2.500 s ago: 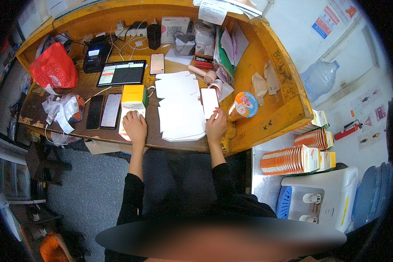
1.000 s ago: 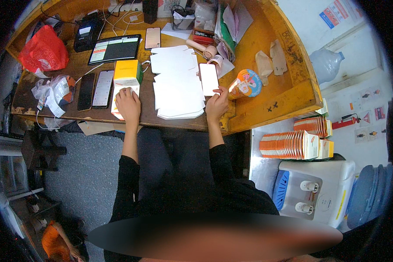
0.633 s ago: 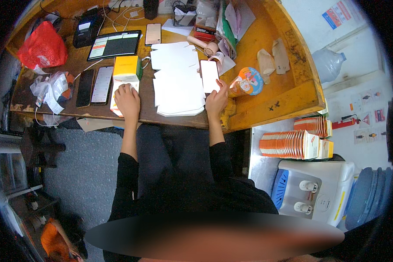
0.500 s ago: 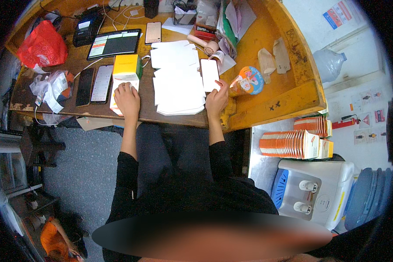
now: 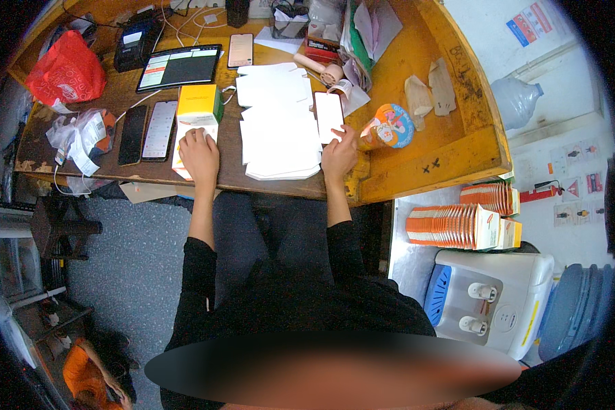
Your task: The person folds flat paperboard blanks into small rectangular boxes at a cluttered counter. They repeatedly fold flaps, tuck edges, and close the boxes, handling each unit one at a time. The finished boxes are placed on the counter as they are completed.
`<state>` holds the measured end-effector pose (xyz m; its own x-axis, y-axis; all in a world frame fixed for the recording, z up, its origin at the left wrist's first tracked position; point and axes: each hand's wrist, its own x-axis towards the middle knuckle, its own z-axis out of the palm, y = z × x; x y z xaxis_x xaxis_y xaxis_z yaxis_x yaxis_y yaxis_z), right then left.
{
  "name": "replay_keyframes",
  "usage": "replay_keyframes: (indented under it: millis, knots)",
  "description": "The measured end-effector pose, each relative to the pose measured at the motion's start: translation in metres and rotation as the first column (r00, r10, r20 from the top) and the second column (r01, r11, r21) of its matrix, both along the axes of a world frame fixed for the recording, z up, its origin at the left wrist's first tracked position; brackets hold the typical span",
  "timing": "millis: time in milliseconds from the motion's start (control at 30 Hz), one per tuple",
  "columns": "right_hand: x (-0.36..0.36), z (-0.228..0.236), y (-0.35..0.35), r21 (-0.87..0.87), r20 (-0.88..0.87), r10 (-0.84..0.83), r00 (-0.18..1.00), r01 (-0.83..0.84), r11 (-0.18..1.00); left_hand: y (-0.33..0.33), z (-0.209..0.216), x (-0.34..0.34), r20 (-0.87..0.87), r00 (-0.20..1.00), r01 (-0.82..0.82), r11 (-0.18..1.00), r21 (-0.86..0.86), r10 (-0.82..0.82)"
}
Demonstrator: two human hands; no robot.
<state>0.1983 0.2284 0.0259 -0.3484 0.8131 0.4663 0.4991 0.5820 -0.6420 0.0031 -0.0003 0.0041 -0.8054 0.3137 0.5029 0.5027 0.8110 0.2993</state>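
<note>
L hand on carton, R hand at white-screen phone

Nearest, the L hand (image 5: 199, 157) is lying palm-down over the near half of a yellow/white carton (image 5: 198, 104); its fingers are bending a bit, can't tell if they're gripping. The R hand (image 5: 339, 157) is curling at the near end of a white-screen phone (image 5: 329, 115), fingers bent w/ a tip on the screen; can't tell if pinching. Both items are sitting near the front of the desk (image 5: 231, 171).

Btwn the hands, flat white card sheets (image 5: 278, 130) are filling the middle, edges right by the phone. A cup w/ a printed lid (image 5: 393, 126) is crowding the R hand's outer side. L of the carton: a lit phone (image 5: 159, 131), a dark phone (image 5: 132, 135), then a clear plastic bag (image 5: 87, 135).

Further back, a tablet (image 5: 179, 68), another phone (image 5: 240, 52) and a pink handheld fan (image 5: 330, 73) are lying in a loose row; a red bag (image 5: 67, 68) is slumping far L. Behind, a black device (image 5: 132, 48) is standing, and papers (image 5: 372, 31) are leaning at the back R.
</note>
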Motion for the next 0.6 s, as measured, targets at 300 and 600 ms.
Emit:
replay_keyframes:
  millis: [300,600]
  knots:
    - [-0.0034,-0.0013,0.0035,0.061,-0.033,0.032,0.999,-0.03,0.998,-0.0007,0.0008,0.0017,-0.005,1.0,0.002,1.0,0.007,-0.002]
    - [-0.0004,-0.0049,-0.0012,-0.012,-0.051,-0.163,0.985,0.163,0.987,-0.0005,-0.0004,0.0012,-0.001,1.0,0.007,1.0,0.018,-0.007]
